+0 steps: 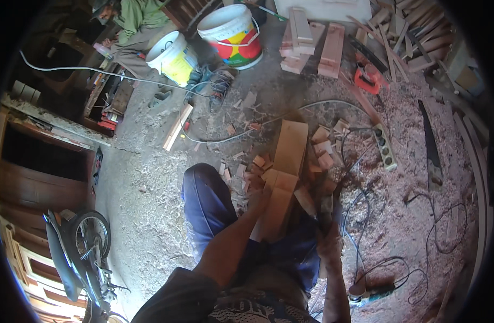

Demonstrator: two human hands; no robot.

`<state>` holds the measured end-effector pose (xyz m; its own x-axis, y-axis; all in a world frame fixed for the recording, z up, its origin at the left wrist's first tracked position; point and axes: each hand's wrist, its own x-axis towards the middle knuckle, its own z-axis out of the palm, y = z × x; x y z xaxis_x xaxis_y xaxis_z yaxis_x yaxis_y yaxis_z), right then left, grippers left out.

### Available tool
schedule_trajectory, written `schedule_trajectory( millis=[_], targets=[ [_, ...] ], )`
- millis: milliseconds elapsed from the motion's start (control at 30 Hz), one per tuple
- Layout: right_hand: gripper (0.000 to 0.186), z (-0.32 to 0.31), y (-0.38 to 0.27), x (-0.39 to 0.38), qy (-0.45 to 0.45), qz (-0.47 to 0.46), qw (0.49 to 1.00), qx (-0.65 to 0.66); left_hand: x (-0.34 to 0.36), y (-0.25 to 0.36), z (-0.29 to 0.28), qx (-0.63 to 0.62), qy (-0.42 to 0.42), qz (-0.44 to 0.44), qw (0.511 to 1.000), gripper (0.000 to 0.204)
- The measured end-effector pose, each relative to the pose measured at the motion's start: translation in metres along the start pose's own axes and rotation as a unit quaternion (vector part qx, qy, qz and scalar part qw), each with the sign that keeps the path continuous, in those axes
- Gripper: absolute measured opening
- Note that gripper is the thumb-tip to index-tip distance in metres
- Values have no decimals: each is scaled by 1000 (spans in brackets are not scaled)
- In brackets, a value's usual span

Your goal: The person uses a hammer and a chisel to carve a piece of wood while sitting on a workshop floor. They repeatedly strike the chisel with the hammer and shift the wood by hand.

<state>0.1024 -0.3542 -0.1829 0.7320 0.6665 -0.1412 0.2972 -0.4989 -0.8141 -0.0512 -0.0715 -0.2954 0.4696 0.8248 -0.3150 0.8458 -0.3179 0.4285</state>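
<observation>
A long, light-brown wooden block [291, 144] lies lengthwise in front of me, its near part between my legs. Another piece of similar wood [283, 180] seems to lie on or against its near part. My left hand [259, 200] is closed on the near part's left edge, fingers partly in shadow. To the right, my right hand [329, 245] is closed and blurred by motion, around something dark I cannot make out. A short pale wooden piece, perhaps a tool handle [305, 201], slants between that hand and the block.
Wood offcuts [325, 160] surround the block. A power strip [386, 148], cables and a handsaw [431, 142] lie right among shavings. Two buckets [233, 40], [174, 56] stand ahead, near another person [142, 19]. Boards [330, 51] lie at the back; a motorbike [77, 253] stands left.
</observation>
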Motion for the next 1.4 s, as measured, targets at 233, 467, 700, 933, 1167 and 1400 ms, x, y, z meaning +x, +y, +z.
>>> schedule_trajectory(
  millis=[233, 467, 700, 933, 1167, 1400],
  targets=[
    [40, 7, -21, 1, 14, 17, 1000, -8, 0, 27, -5, -143, 18, -101, 984, 73],
    [43, 24, -7, -3, 14, 31, 998, -57, -86, 93, -42, 171, 10, 27, 985, 103],
    [43, 16, -3, -2, 2, 19, 1000, -15, -64, 104, -71, 28, -79, -37, 996, 118],
    [44, 10, 7, 0, -4, 7, 1000, 1, -39, 108, -61, 43, -14, -87, 995, 116],
    [49, 0, -6, 5, -4, 49, 999, -21, -74, 102, -33, 118, -27, -50, 991, 123],
    [46, 7, 1, 8, 46, 12, 999, 0, -67, 106, -29, 131, -52, -78, 987, 109]
  ],
)
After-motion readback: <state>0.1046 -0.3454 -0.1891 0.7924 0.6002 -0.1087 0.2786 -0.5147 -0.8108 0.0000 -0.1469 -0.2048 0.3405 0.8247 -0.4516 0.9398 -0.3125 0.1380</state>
